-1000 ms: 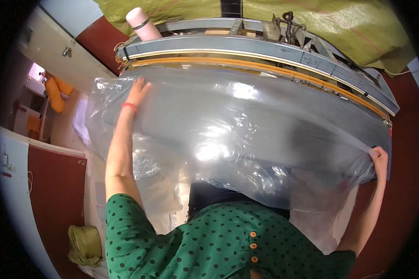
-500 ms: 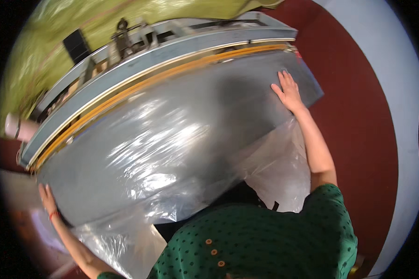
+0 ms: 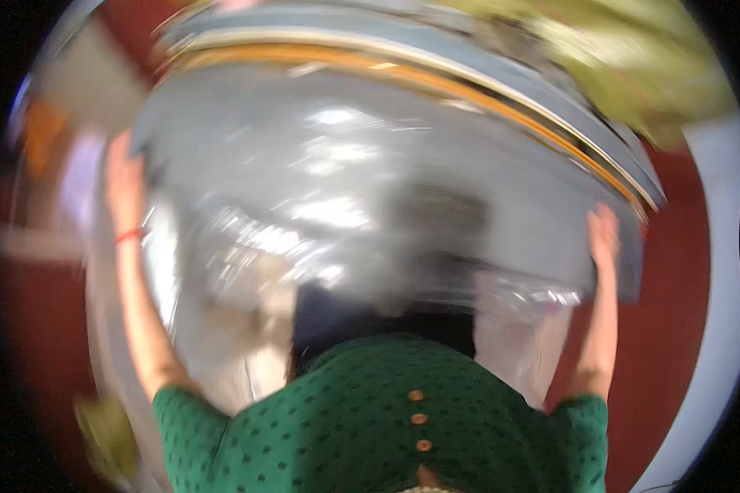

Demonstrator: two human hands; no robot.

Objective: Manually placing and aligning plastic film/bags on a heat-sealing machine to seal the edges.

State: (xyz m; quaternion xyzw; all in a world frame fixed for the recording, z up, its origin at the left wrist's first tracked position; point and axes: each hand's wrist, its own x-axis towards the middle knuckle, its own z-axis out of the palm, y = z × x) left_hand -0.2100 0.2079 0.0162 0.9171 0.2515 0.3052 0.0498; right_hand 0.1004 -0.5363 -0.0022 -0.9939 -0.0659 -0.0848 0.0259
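Observation:
A large clear plastic sheet (image 3: pixel 345 189) lies spread over a grey table top (image 3: pixel 551 205) and hangs over its near edge. My left hand (image 3: pixel 123 177) rests flat on the sheet near its left edge, a red band at the wrist. My right hand (image 3: pixel 604 230) presses flat on the sheet near the table's right end. Both arms are stretched wide apart. The picture is blurred by motion, so fine detail is lost.
An orange and grey rail (image 3: pixel 469 82) runs along the table's far edge. Yellow-green cloth (image 3: pixel 633 66) lies beyond it at the upper right. The floor (image 3: pixel 674 329) is dark red. My green dotted top (image 3: pixel 386 427) fills the lower middle.
The view has swung back from a rightward tilt toward the left and is now blurred. Both hands stay flat on the plastic sheet near its two ends.

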